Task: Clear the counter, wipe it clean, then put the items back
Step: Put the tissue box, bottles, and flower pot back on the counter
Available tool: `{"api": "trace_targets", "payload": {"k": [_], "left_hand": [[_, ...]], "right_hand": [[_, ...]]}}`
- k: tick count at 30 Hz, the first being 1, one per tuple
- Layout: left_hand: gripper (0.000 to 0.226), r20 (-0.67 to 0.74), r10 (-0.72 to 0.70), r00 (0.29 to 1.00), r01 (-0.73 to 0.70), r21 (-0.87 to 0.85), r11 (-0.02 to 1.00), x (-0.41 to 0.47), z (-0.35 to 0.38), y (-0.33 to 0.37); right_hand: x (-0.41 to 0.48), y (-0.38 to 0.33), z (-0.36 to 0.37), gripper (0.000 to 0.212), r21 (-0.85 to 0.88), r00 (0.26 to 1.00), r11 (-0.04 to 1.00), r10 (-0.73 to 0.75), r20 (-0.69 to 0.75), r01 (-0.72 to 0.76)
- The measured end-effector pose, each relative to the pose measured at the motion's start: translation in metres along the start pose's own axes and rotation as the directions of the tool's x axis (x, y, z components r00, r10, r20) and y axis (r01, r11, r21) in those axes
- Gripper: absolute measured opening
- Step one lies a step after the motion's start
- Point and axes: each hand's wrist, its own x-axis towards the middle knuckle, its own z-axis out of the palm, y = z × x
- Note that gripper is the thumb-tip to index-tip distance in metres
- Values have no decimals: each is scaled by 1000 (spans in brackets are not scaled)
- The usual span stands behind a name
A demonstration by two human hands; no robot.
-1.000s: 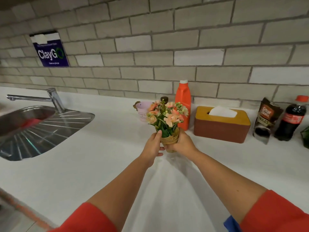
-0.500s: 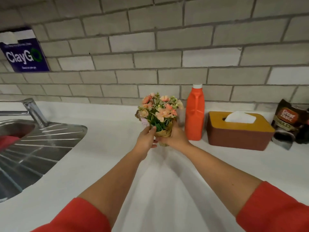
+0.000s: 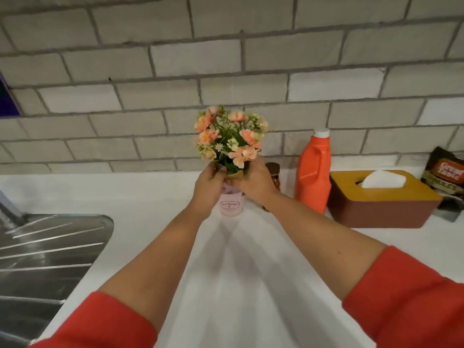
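Flower bunch (image 3: 229, 139) stood upright at the centre of the frame, its long axis vertical, blooms pointing up toward the brick wall (image 3: 226, 59) and its woven base wrap pointing down at the pink pot (image 3: 231, 204). The base sat at the mouth of the pot; whether it was seated inside or just above the rim could not be told, since the hands hid the joint. The pot stood upright on the white counter (image 3: 246, 285), its label facing the camera.

Left hand (image 3: 209, 188) curled its fingers around the left side of the wrap, closed on it. Right hand (image 3: 256, 183) cupped the right side likewise, fingers bent tight against the wrap, so that both hands held the bunch between them. Red sleeves covered the upper forearms at the lower edge of the frame.

Just right of the right hand, a small brown jar (image 3: 274, 172) was partly hidden. Further right stood an orange bottle (image 3: 313, 172), then a tissue box (image 3: 381, 202), then a coffee pouch (image 3: 447, 172) at the right edge. A steel sink drainer (image 3: 45, 252) occupied the lower left.
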Motion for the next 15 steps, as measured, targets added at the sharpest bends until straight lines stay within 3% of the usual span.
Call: {"api": "trace_targets", "payload": {"k": [2, 6, 11, 15], "left_hand": [[28, -1, 29, 1000, -29, 62, 998, 12, -6, -3], [21, 47, 70, 996, -78, 208, 975, 26, -11, -17], [29, 70, 82, 994, -101, 342, 934, 39, -14, -46], [30, 64, 85, 994, -105, 436, 894, 45, -14, -64]], "right_hand": [[7, 2, 3, 59, 29, 997, 998, 63, 45, -64], [17, 16, 20, 58, 88, 984, 983, 156, 80, -163], [31, 31, 47, 50, 10, 987, 988, 151, 46, -152], [35, 46, 64, 89, 5, 972, 973, 231, -45, -231]]}}
